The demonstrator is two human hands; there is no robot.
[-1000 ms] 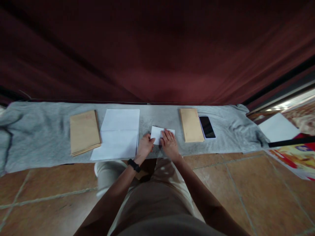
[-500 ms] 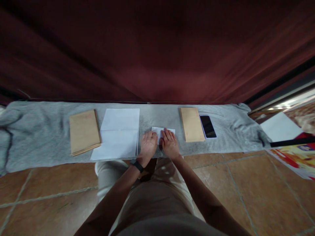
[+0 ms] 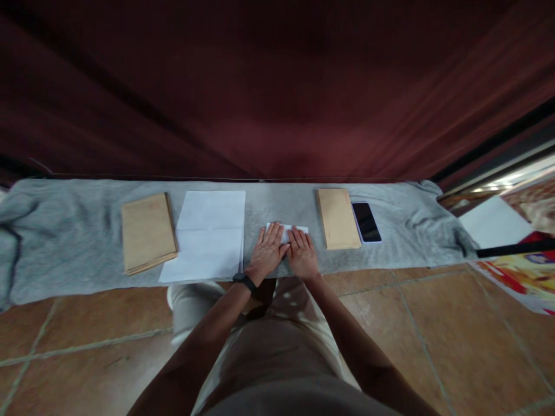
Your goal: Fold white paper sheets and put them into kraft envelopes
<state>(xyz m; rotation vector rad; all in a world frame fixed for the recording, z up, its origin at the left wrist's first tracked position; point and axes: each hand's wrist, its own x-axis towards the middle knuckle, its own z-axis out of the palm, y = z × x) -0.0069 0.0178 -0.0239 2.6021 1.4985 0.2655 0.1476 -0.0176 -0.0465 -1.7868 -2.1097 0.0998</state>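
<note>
Both palms lie flat on a small folded sheet of white paper [image 3: 286,235] at the front middle of the grey cloth. My left hand [image 3: 266,249], with a dark band on its wrist, covers the paper's left part, fingers stretched forward. Over the right part rests my right hand [image 3: 302,253], its fingers also extended. The two thumbs come close together or touch; most of the paper is hidden under the hands. To the left lies a stack of larger white sheets [image 3: 210,248] with a crease across it.
Brown envelopes [image 3: 148,231] are stacked at the left, and another pile of brown envelopes [image 3: 339,219] lies right of my hands. Beside that is a phone [image 3: 366,222] with a dark screen. A dark red curtain [image 3: 277,115] hangs behind the narrow cloth-covered surface [image 3: 407,225].
My left hand has slid forward and right over the folded paper, its fingers now straightened. The right hand's fingers have flattened out on it too. The paper stays in place.
</note>
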